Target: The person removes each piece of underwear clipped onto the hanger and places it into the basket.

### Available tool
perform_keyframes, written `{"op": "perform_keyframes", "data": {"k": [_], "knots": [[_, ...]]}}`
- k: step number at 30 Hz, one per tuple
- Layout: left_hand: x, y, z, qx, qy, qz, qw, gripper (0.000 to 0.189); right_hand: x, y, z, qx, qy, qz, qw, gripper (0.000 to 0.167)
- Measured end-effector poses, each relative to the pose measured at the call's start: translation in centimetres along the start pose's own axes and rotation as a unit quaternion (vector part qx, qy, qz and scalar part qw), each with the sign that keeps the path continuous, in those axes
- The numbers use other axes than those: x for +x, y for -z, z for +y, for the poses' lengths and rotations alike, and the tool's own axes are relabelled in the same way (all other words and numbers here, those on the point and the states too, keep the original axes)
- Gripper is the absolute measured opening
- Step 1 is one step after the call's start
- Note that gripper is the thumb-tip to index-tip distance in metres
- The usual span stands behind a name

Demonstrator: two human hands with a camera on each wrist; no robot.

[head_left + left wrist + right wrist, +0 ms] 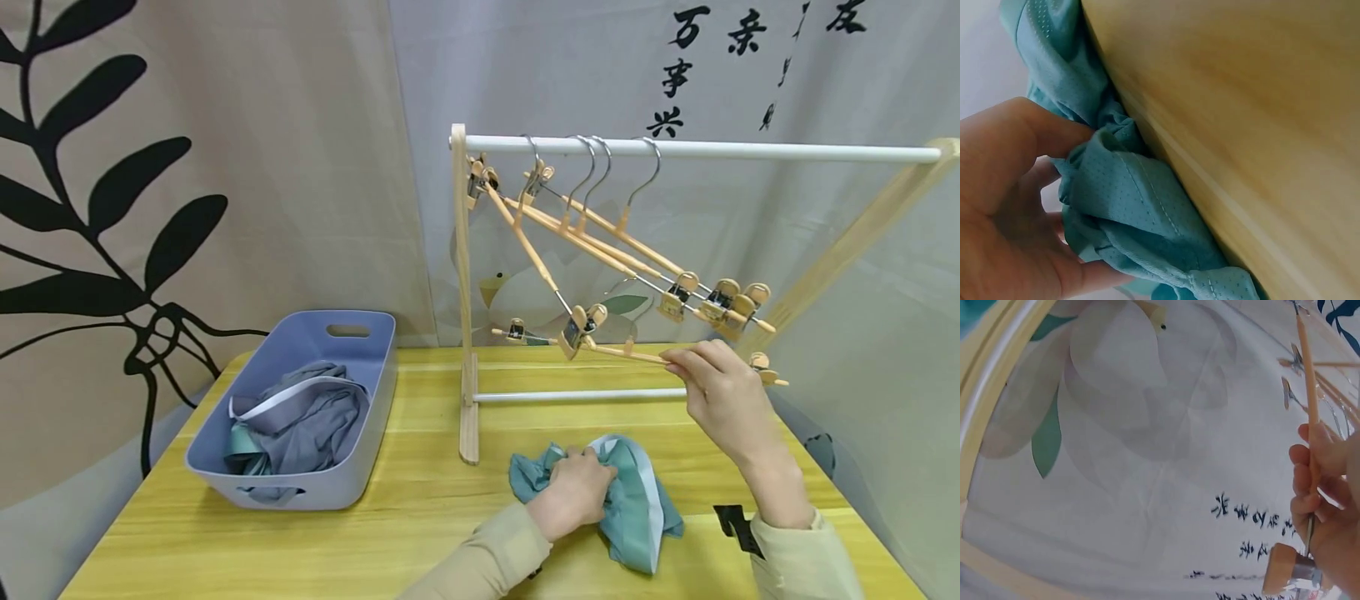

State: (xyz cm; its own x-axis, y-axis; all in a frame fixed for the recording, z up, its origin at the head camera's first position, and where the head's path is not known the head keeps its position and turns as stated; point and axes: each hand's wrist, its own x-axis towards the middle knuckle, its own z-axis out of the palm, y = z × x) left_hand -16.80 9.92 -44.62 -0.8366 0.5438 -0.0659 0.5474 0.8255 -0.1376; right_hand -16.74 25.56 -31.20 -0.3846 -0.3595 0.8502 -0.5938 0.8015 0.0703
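Observation:
My left hand (576, 496) grips a crumpled teal garment (630, 500) with a pale stripe, lying on the wooden table. In the left wrist view its perforated fabric (1129, 194) is bunched between thumb and fingers. My right hand (723, 400) holds a wooden clip hanger (626, 354) by its bar, close to one end and in front of the rack. A wooden clip (1282, 569) sits just past the fingers in the right wrist view. Nothing hangs from this hanger.
Several clip hangers (637, 242) hang at a slant from the rack's white rail (750, 151). A blue-grey basket (382, 417) with grey and teal clothes (318, 425) stands at the left of the table (420, 533). Behind is a printed curtain (322, 167).

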Motion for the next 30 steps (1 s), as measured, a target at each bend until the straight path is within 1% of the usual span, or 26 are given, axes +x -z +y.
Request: {"op": "perform_keyframes", "data": {"k": [2,4,5,8,9,10,12,15,16,17,19,21,22,24,26,27,30], "knots": [[-0.2,0.0,-0.4,-0.004,-0.012,0.012,0.9998,0.038,0.0,0.7,0.2,-0.010,-0.009,-0.003,0.9999,0.017],[-0.4,0.0,-0.8,-0.011,-0.021,0.019,0.9995,0.036,0.0,1.2,0.6,-0.019,-0.013,0.001,0.9997,0.006],[-0.5,0.1,-1.0,-0.018,-0.027,0.024,0.9992,0.035,0.1,1.4,0.7,-0.020,-0.013,0.005,0.9997,0.012],[-0.8,0.1,-1.6,-0.042,-0.039,0.031,0.9979,0.032,0.1,2.0,1.1,-0.016,-0.014,0.022,0.9995,0.041],[-0.9,0.0,-1.9,-0.056,-0.045,0.037,0.9967,0.030,0.1,2.2,1.3,-0.018,-0.016,0.025,0.9994,0.048],[-1.0,-0.1,-2.2,-0.074,-0.053,0.044,0.9948,0.028,0.1,2.3,1.4,-0.023,-0.019,0.024,0.9993,0.049],[-1.2,-0.2,-2.9,-0.114,-0.069,0.060,0.9893,0.026,0.2,2.7,1.6,-0.033,-0.022,0.020,0.9990,0.050],[-1.7,-0.3,-4.3,-0.184,-0.093,0.088,0.9745,0.027,0.2,3.1,1.9,-0.050,-0.030,0.021,0.9981,0.052],[-1.9,-0.3,-4.8,-0.207,-0.095,0.093,0.9693,0.028,0.2,3.2,2.0,-0.055,-0.034,0.020,0.9977,0.049],[-2.1,-0.3,-5.2,-0.227,-0.094,0.094,0.9648,0.029,0.3,3.3,2.1,-0.059,-0.037,0.023,0.9973,0.043],[-2.5,-0.1,-6.1,-0.259,-0.086,0.094,0.9574,0.030,0.4,3.5,2.2,-0.059,-0.044,0.032,0.9967,0.024],[-3.1,0.1,-6.9,-0.275,-0.073,0.089,0.9545,0.031,0.4,3.8,2.3,-0.067,-0.047,0.029,0.9962,0.005],[-3.4,0.3,-7.4,-0.283,-0.065,0.086,0.9530,0.031,0.5,4.0,2.4,-0.068,-0.049,0.027,0.9961,0.003],[-4.1,0.7,-8.2,-0.292,-0.051,0.087,0.9512,0.031,0.5,4.2,2.5,-0.072,-0.048,0.023,0.9959,0.010],[-4.9,1.2,-9.1,-0.294,-0.040,0.101,0.9496,0.031,0.6,4.4,2.6,-0.070,-0.049,0.021,0.9961,0.004],[-5.3,1.5,-9.6,-0.300,-0.037,0.110,0.9470,0.031,0.7,4.5,2.7,-0.069,-0.049,0.022,0.9962,0.005],[-6.6,2.4,-11.2,-0.308,-0.031,0.148,0.9392,0.031,0.9,4.8,2.8,-0.069,-0.050,0.026,0.9960,0.026]]}}
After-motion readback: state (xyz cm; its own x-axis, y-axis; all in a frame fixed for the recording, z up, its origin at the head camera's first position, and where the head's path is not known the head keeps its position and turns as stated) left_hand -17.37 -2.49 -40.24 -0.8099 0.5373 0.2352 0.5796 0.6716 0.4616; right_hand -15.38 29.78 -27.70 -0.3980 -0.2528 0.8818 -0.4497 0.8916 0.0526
